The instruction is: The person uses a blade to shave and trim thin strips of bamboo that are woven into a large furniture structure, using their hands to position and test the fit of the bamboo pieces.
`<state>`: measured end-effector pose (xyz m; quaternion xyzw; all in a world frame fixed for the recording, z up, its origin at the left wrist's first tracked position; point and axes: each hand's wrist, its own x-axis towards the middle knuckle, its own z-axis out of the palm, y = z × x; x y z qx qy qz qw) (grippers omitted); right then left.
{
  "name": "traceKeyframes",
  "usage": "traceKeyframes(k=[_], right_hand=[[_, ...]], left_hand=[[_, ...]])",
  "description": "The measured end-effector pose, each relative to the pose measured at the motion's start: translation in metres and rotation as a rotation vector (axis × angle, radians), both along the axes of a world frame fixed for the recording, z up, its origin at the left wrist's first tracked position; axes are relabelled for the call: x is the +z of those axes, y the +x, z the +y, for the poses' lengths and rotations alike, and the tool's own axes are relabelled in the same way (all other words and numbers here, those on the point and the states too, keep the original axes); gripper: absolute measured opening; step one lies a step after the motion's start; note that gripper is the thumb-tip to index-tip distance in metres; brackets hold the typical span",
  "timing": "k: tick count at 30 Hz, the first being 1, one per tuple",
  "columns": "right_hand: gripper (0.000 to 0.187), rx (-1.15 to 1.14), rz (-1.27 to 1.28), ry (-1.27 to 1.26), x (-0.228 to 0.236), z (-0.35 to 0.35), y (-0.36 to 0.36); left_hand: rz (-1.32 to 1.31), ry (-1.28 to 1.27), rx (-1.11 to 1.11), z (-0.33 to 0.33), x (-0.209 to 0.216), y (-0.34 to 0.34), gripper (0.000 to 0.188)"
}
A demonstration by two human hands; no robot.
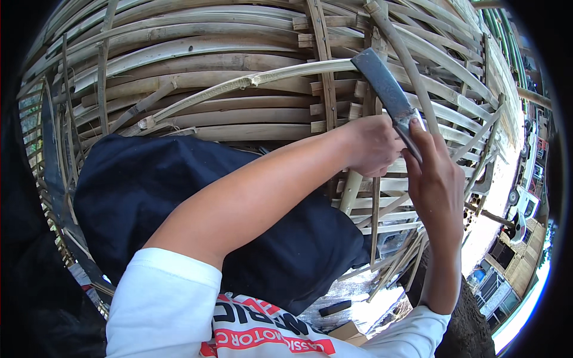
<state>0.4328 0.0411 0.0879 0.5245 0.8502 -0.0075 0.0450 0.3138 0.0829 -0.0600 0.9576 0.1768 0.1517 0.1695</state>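
My right hand (434, 170) is wrapped round the grip of a chopping knife (385, 83) with a broad, square-tipped grey blade, the thumb lying along it. The blade points up and to the left. Close beside the grip, my left hand (373, 146) is curled closed; what its fingers hold, if anything, is hidden. A long, pale split bamboo strip (256, 80) arches from the left, and its right end meets the blade's tip in this view. Below my left hand, a bamboo pole (351, 192) slants downward.
Rows of horizontal bamboo slats (221, 62) make a wall-like frame, crossed by a nailed upright batten (325, 65) and a slanting stick (409, 56). Dark cloth (286, 244) lies under my left forearm. Loose thin sticks (394, 268) sit lower right. Vehicles (525, 206) stand beyond, far right.
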Motion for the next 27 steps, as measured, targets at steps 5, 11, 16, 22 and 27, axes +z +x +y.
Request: traceKeyframes(k=[5, 11, 16, 22, 27], right_hand=[[0.052, -0.007, 0.070, 0.005, -0.027, 0.008, 0.024], [0.051, -0.007, -0.074, 0.012, -0.030, 0.008, 0.022], [0.047, -0.023, -0.048, 0.038, -0.014, 0.010, 0.006], [0.041, 0.014, 0.210, 0.057, -0.024, 0.011, 0.021], [0.044, 0.120, 0.502, 0.273, -0.023, 0.013, 0.015]], left_hand=[[-0.260, 0.256, 0.111, -0.004, -0.004, 0.008, 0.026], [-0.028, 0.064, 0.029, 0.011, 0.006, 0.003, 0.026], [-0.182, 0.225, 0.076, 0.005, -0.001, 0.002, 0.026], [-0.179, 0.147, 0.069, 0.005, 0.001, 0.007, 0.024], [-0.331, 0.340, 0.081, 0.006, 0.001, 0.001, 0.023]])
